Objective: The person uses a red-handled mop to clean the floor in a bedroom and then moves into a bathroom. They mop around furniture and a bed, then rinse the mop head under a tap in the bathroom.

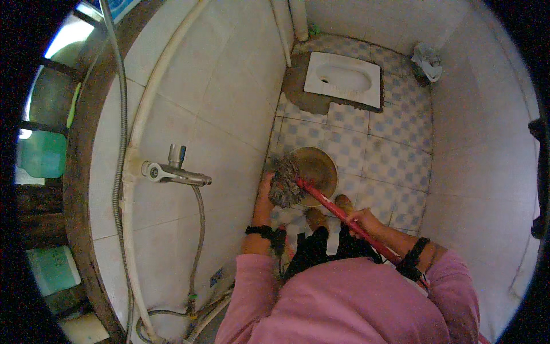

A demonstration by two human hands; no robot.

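Note:
My right hand (pixel 363 221) is wrapped around the red handle (pixel 324 201) of a mop, which slants from my right side down to the left. At its lower end, the grey string mop head (pixel 285 182) lies over the left rim of a round bucket (pixel 320 165) holding brownish water. My left hand (pixel 267 182) grips the mop head on its outer side, next to the wall; the strands hide most of its fingers. Both forearms carry black straps, and my feet stand just behind the bucket.
A white squat toilet (pixel 343 79) is set in the checkered tile floor (pixel 386 163) ahead. In the far right corner stands a bin with a plastic bag (pixel 427 62). A metal tap (pixel 176 174) juts from the left wall, with hoses and a pipe (pixel 129 215) alongside.

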